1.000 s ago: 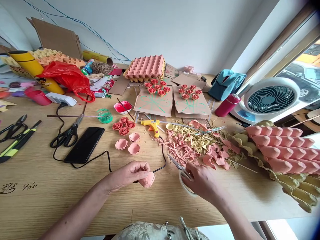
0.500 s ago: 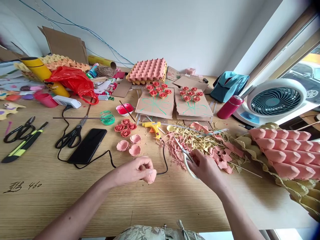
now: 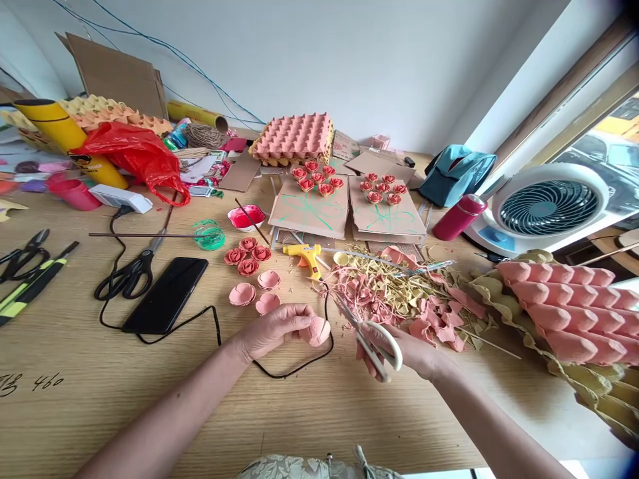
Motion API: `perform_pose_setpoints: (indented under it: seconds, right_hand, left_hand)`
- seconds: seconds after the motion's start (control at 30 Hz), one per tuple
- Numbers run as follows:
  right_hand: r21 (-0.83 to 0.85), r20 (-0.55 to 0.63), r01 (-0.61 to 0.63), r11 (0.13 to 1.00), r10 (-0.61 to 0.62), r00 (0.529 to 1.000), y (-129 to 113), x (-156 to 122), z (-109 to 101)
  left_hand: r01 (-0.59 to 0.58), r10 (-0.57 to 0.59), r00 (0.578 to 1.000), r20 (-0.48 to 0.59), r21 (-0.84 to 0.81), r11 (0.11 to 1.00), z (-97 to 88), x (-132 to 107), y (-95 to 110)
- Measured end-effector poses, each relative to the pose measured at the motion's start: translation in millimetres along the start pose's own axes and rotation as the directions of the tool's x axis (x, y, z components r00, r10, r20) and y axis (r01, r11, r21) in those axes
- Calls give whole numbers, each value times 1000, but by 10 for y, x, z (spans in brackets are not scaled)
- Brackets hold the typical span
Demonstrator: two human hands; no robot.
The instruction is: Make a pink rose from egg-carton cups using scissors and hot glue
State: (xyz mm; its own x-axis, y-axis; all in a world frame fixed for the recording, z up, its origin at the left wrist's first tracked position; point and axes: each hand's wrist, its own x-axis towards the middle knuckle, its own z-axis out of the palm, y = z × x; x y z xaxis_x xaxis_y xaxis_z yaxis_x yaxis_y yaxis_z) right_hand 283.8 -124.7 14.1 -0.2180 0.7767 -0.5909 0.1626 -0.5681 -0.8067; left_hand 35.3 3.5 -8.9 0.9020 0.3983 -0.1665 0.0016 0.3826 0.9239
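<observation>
My left hand [image 3: 272, 329] is closed round a pink egg-carton cup [image 3: 318, 330], held just above the wooden table [image 3: 100, 372]. My right hand [image 3: 407, 349] grips white-handled scissors [image 3: 372, 336], blades pointing up-left toward the cup, a short gap apart. Behind both hands lies a heap of pink and yellow carton scraps [image 3: 394, 293]. Finished pink and red paper roses [image 3: 249, 269] sit left of a yellow glue gun [image 3: 305, 256], whose black cord [image 3: 294, 366] loops under my left hand.
A black phone [image 3: 164, 294], black scissors [image 3: 130, 273], red paint bowl [image 3: 245, 216] and green tape [image 3: 210, 234] lie left. Cardboard sheets with roses [image 3: 344, 199], a pink egg tray [image 3: 294, 136], a stacked pink tray [image 3: 569, 303], a fan [image 3: 546, 203] and red bottle [image 3: 456, 216] stand right.
My left hand has carried the pink cup right and slightly away from me. My right hand has turned the scissors and brought them closer to the cup.
</observation>
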Motion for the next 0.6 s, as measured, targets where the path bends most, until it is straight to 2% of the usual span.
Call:
perform_pose_setpoints:
  seconds: [0.07, 0.13, 0.27, 0.33, 0.37, 0.43, 0.5, 0.57, 0.6]
  right_hand:
    - [34, -33, 23, 999, -21, 999, -36, 66, -5]
    - [49, -80, 47, 998, -43, 996, -57, 113, 15]
    - [32, -147, 115, 993, -109, 983, -40, 187, 144]
    - [-41, -244, 206, 978, -209, 947, -36, 250, 190]
    - [-127, -313, 258, 958, -286, 906, -47, 293, 190]
    - [-395, -431, 312, 864, -474, 768, -98, 408, 133]
    - [-664, -425, 244, 707, -625, 654, -178, 554, 16]
    - [-862, -295, 144, 486, -712, 638, -257, 717, -116]
    - [-918, -216, 114, 380, -721, 659, -288, 799, -172]
  left_hand:
    - [1, -4, 1000, -22, -116, 993, -31, 15, -61]
    - [-46, 30, 994, -101, -164, 985, -50, 32, -117]
    - [-105, 78, 956, -283, -82, 991, -39, 79, -200]
    - [-97, 82, 945, -316, -35, 995, -15, 106, -212]
    - [-92, 78, 944, -320, -28, 995, -1, 120, -211]
    - [-94, 77, 945, -318, -38, 995, 26, 140, -205]
    - [-99, 78, 952, -297, -56, 993, 43, 146, -202]
    - [-93, 73, 965, -251, -70, 993, 46, 136, -210]
    - [-90, 71, 972, -224, -78, 993, 41, 129, -218]
